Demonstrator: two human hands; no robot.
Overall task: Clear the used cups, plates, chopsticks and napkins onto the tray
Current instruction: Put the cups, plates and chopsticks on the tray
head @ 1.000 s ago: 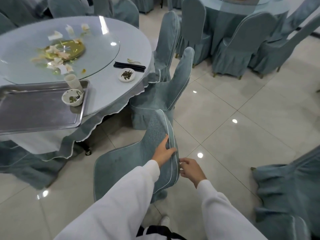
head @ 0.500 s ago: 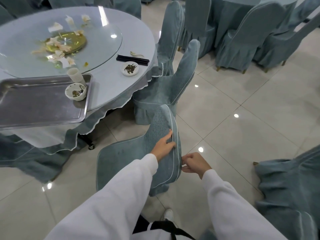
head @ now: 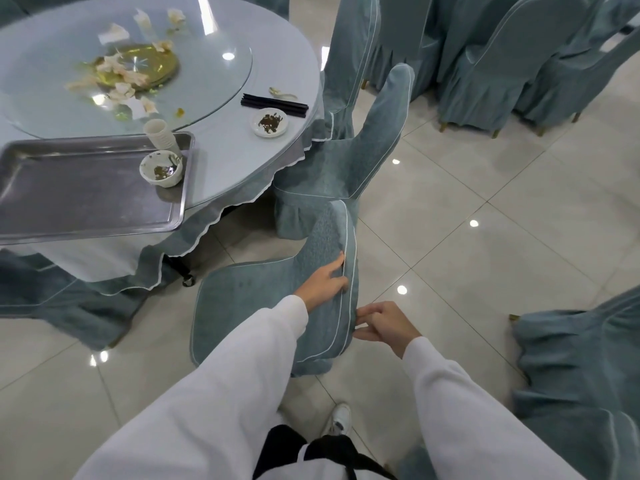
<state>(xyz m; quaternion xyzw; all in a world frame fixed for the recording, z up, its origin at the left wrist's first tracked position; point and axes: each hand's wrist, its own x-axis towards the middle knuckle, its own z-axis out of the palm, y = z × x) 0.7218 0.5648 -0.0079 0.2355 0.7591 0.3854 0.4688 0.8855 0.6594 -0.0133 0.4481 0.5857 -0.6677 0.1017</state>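
Head view: the left hand (head: 323,284) lies flat with straight fingers on the back of a covered chair (head: 242,306), while the right hand (head: 382,322) pinches its rear edge. On the round worktop (head: 225,161), the tray (head: 86,192) holds a bowl (head: 161,168) and stacked cups (head: 159,133). Chopsticks (head: 274,105) and a plate (head: 269,122) lie near the rim, napkins (head: 121,74) on the glass turntable.

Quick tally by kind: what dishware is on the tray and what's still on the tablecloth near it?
On the tray:
cup stack: 1
bowl: 1
On the tablecloth:
small plate: 1
chopsticks bundle: 1
Total: 4
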